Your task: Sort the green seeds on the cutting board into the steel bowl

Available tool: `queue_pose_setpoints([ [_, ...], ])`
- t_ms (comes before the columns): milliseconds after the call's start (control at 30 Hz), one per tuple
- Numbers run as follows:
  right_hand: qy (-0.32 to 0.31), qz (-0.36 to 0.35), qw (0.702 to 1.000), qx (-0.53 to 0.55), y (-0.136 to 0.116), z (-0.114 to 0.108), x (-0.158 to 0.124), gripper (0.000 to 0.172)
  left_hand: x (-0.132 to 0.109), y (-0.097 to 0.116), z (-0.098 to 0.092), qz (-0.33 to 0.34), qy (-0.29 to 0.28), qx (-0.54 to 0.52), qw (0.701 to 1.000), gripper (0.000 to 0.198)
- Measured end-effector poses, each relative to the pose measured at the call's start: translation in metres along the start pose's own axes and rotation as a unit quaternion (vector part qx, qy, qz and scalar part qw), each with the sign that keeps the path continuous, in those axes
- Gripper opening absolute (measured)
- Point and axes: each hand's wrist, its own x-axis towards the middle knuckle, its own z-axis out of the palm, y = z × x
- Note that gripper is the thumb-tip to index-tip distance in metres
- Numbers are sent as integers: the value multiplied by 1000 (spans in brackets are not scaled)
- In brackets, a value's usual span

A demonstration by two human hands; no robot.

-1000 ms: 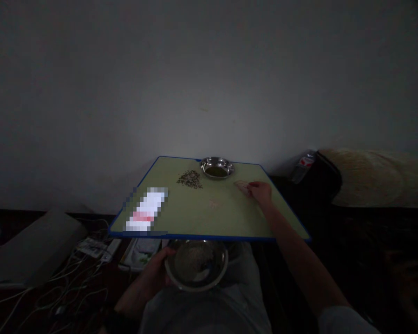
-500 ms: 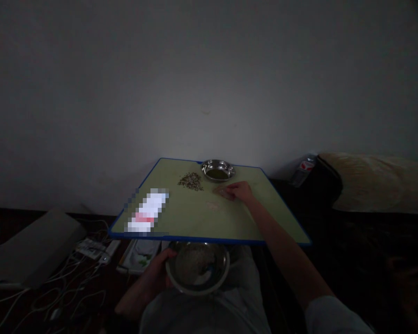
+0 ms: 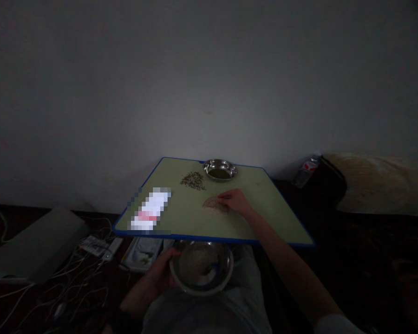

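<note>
My left hand [image 3: 165,271] grips the left rim of a steel bowl [image 3: 226,278] at my lap, below the table's front edge. Pale, grainy contents line its inside. My right hand [image 3: 235,202] is over the table with its fingers pinched together. Under and beside those fingertips lies a reddish, speckled patch [image 3: 212,204], too dim to name. Whatever the pinch holds is hidden. Farther back, a shallow steel dish [image 3: 232,172] contains something dark greenish. To its left is a loose heap of dark and pale seed-like bits [image 3: 193,181].
The yellowish tabletop [image 3: 195,227] has a blue edge. A bright, pixelated rectangle [image 3: 149,211] covers its left side. Cables [image 3: 73,278], a grey box [image 3: 38,246] and a white tray [image 3: 142,255] lie at lower left. A plastic bottle [image 3: 306,171] leans at right.
My right hand has moved slightly down toward me, onto the pale patch, which now looks wider and redder. My left hand still holds the bowl. The view has shifted a little.
</note>
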Motion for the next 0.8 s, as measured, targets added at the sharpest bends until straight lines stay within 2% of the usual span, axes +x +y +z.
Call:
queue_pose_setpoints([
  [100,-19,-2,1000,7,-8,3,-4,12,2,-2,-2,7,10,11,1000,26],
  [200,-23,18,998,50,-11,-6,-3,15,1,-3,0,4,9,22,1000,26],
  [367,60,60,992,89,5,-44,-6,21,-2,-2,9,-3,-12,12,1000,31],
  [467,83,89,989,78,20,-56,-18,20,-1,-2,12,-12,-21,4,1000,30],
  [600,62,76,991,93,28,-47,-37,23,0,-2,12,-18,-32,3,999,27],
  [800,19,61,995,71,14,-26,-57,27,2,-3,10,-13,-44,7,999,23],
])
